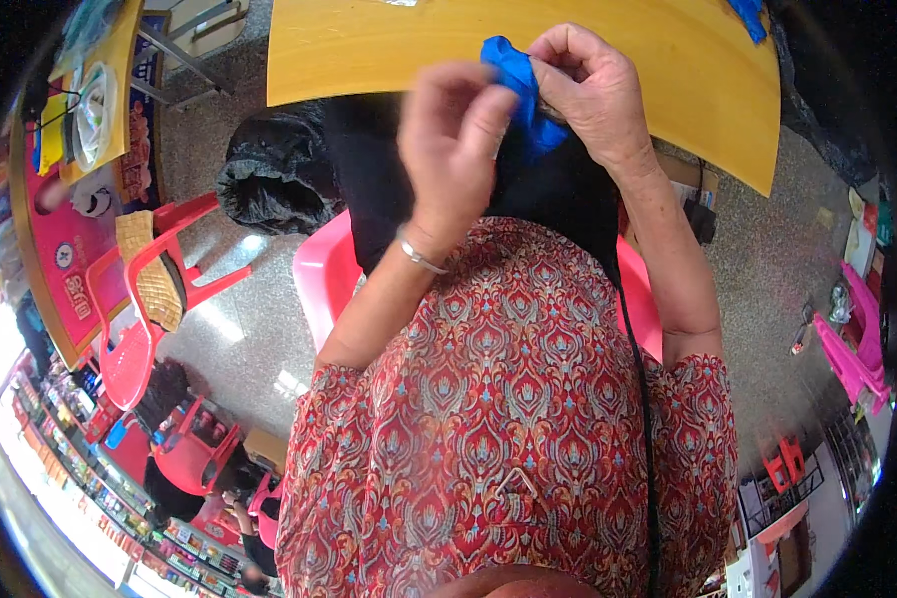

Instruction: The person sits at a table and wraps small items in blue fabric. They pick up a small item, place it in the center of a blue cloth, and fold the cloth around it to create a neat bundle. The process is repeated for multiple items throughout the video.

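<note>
A crumpled strip of shiny blue fabric (516, 72) is held up at the near edge of the yellow table (369, 45), its lower end hanging over my black-covered lap. My right hand (598, 100) pinches it from the right between thumb and bent fingers. To its left is my left hand (453, 140), fingers curled and blurred by motion, its thumb and fingertips right at the fabric's left side. Whether those fingers grip it, I cannot tell. A silver bangle (421, 254) circles my left wrist.
More blue fabric (749, 18) lies at the table's far right corner. A black puffy bundle (274, 169) is left of my lap. Red plastic chairs (130, 354) stand on the speckled floor at left, a pink one (857, 349) at right. Another yellow table (118, 95) is at upper left.
</note>
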`<control>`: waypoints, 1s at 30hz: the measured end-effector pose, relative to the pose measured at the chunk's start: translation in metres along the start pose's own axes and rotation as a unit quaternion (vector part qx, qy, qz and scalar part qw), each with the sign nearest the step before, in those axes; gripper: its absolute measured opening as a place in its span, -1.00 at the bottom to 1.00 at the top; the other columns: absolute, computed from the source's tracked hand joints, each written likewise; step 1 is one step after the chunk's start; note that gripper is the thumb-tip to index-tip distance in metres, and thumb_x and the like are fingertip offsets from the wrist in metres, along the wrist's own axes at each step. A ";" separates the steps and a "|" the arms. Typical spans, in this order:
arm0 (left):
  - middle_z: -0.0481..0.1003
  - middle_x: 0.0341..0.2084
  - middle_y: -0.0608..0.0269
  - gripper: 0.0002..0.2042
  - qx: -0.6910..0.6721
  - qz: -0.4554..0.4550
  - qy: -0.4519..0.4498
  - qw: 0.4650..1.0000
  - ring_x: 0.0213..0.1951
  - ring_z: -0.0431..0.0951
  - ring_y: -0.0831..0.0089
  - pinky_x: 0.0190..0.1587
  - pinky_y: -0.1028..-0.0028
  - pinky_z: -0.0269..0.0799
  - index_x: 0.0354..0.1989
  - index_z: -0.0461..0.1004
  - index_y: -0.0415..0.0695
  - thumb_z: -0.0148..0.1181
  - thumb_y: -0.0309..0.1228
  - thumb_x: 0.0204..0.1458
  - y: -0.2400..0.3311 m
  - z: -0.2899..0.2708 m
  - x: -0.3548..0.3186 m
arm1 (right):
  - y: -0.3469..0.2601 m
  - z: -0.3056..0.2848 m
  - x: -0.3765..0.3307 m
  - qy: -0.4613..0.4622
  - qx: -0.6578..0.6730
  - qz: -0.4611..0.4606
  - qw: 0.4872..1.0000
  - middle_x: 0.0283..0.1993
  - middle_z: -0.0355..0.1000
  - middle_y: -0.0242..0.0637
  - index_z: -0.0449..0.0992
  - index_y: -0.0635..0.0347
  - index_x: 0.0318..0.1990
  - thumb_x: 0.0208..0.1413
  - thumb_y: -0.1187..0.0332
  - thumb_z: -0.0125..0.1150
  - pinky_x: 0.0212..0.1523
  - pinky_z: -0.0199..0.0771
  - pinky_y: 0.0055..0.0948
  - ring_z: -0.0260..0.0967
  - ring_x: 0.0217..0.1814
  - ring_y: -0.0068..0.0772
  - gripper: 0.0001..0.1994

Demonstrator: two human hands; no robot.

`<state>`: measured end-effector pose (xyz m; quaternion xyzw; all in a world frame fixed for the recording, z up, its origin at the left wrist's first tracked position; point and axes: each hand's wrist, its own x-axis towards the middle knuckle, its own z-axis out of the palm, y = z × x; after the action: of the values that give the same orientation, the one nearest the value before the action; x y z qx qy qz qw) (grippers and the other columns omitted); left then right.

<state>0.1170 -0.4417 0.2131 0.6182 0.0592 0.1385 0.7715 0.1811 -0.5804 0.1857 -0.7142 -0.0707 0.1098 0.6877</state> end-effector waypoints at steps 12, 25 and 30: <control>0.48 -0.25 0.29 -0.77 -0.210 -0.235 -0.031 0.949 -0.24 0.49 0.55 -0.23 0.55 0.44 -0.09 0.36 -0.17 0.16 -0.50 0.07 0.000 -0.013 0.007 | -0.018 0.004 -0.002 -0.060 -0.061 -0.044 0.995 -0.19 0.47 -0.39 0.47 0.29 -0.12 0.05 0.50 0.20 -0.12 0.42 -0.59 0.42 -0.15 -0.57 -0.79; 0.46 -0.16 0.24 -0.72 -0.290 -0.261 -0.040 0.920 -0.10 0.48 0.42 -0.03 0.26 0.44 -0.02 0.31 -0.14 0.13 -0.49 0.09 -0.006 -0.026 0.005 | -0.023 -0.003 -0.021 -0.032 -0.110 -0.140 0.984 -0.21 0.50 -0.32 0.51 0.20 -0.09 -0.08 0.44 0.34 -0.29 0.50 -0.58 0.48 -0.27 -0.54 -0.67; 0.49 -0.23 0.28 -0.70 -0.199 -0.244 -0.041 0.948 -0.24 0.50 0.57 -0.28 0.58 0.44 -0.03 0.33 -0.14 0.18 -0.52 0.05 0.000 -0.016 -0.001 | -0.033 0.005 -0.021 0.031 -0.221 -0.167 0.960 -0.26 0.47 -0.44 0.52 0.20 -0.18 -0.03 0.50 0.29 -0.22 0.48 -0.61 0.45 -0.23 -0.61 -0.78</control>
<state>0.1120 -0.4271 0.2097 0.4240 0.1482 -0.0707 0.8907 0.1615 -0.5792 0.2201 -0.8297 -0.1898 -0.0471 0.5228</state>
